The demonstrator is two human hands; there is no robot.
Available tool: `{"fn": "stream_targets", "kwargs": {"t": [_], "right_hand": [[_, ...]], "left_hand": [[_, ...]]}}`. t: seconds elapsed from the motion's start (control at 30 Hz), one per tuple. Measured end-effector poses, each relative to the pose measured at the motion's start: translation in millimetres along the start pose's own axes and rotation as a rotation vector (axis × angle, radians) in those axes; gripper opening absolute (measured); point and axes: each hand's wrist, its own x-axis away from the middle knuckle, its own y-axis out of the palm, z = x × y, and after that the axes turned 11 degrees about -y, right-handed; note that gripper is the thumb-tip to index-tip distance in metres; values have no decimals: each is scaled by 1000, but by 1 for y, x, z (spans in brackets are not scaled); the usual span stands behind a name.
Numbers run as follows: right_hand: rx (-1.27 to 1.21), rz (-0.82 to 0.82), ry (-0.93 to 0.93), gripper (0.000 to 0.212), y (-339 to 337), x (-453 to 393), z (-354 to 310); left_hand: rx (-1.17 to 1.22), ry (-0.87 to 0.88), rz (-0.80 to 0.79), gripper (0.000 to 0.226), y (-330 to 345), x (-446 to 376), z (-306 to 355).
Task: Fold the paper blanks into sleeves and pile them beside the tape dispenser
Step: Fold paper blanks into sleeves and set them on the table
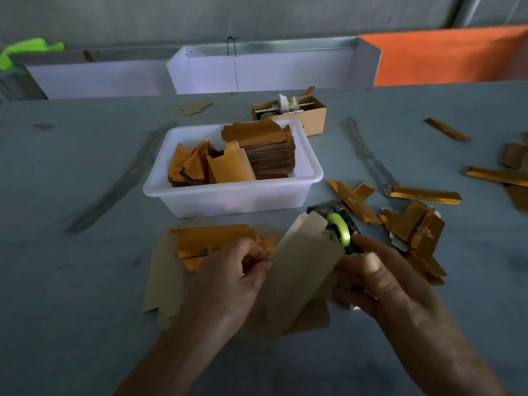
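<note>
Folding in progress: at lower centre, left hand point(243, 270) and right hand point(371, 277) pinch opposite edges of one paper blank point(300, 270), held before the tape dispenser point(340, 228); next, probably close and tape its seam

left hand point(228, 277): bare, no glove | right hand point(380, 284): bare, thumbnail short | both forearms: uncovered, no sleeve in view

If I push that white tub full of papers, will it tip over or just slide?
Probably slide: the white tub looks low and wide, sitting flat on the table. It may feel heavyish, since a thick stack of blanks fills one end. The loose upright blanks could flop over.
</note>
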Motion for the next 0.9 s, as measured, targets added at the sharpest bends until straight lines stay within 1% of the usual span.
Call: {"fn": "stream_targets", "kwargs": {"t": [0.07, 0.13, 0.23, 0.27, 0.33, 0.4, 0.43, 0.47, 0.5, 0.53, 0.6, 0.63, 0.67, 0.7, 0.73, 0.77, 0.8, 0.83, 0.87, 0.9], "right_hand": [[13, 24, 58, 74, 6, 1, 4], [91, 44, 89, 62, 11, 2, 9], [333, 59, 79, 21, 18, 3, 16], [413, 82, 71, 11, 19, 3, 17], [501, 141, 43, 8, 20, 4, 19], [534, 195, 7, 10, 20, 5, 15], [550, 219, -22, 11, 21, 6, 13], [563, 243, -63, 13, 22, 7, 11], [577, 264, -120, 15, 22, 9, 9], [601, 281, -191, 17, 22, 10, 8], [665, 304, -310, 14, 21, 12, 3], [676, 330, -331, 13, 18, 12, 0], [655, 363, -322, 12, 13, 11, -1], [587, 382, -275, 10, 6, 8, -2], [465, 374, -197, 9, 2, 6, -3], [322, 331, -102, 9, -1, 3, -4], [210, 279, -10, 8, -2, 2, -4], [140, 237, 48, 10, -2, 3, -3], [100, 204, 78, 12, -2, 4, -2], [79, 187, 95, 15, -1, 4, 0]], "left_hand": [[12, -27, 16, 4, 5, 1, -1], [10, -19, 15, 10, 9, 4, 0], [5, 56, 28, 14, 14, 7, 1], [-14, 106, 32, 14, 17, 8, 1], [-75, 220, 58, 14, 19, 11, 1], [-201, 293, 107, 28, 19, 10, -2], [-256, 317, 132, 29, 19, 8, -6], [-293, 336, 155, 24, 20, 6, -11], [-301, 312, 155, 18, 20, 6, -15], [-277, 278, 144, 18, 20, 5, -20], [-205, 174, 122, 25, 20, 1, -26], [-208, 129, 149, 28, 20, -1, -28], [-239, 110, 186, 25, 18, -4, -31], [-323, 105, 222, 16, 13, -7, -31], [-419, 107, 235, 2, 10, -10, -32], [-504, 90, 258, 14, 8, -12, -31], [-582, 122, 295, 24, 8, -12, -34], [-595, 176, 326, 29, 9, -10, -32], [-546, 235, 302, 26, 8, -8, -29], [-411, 279, 249, 18, 4, -3, -19]]}}
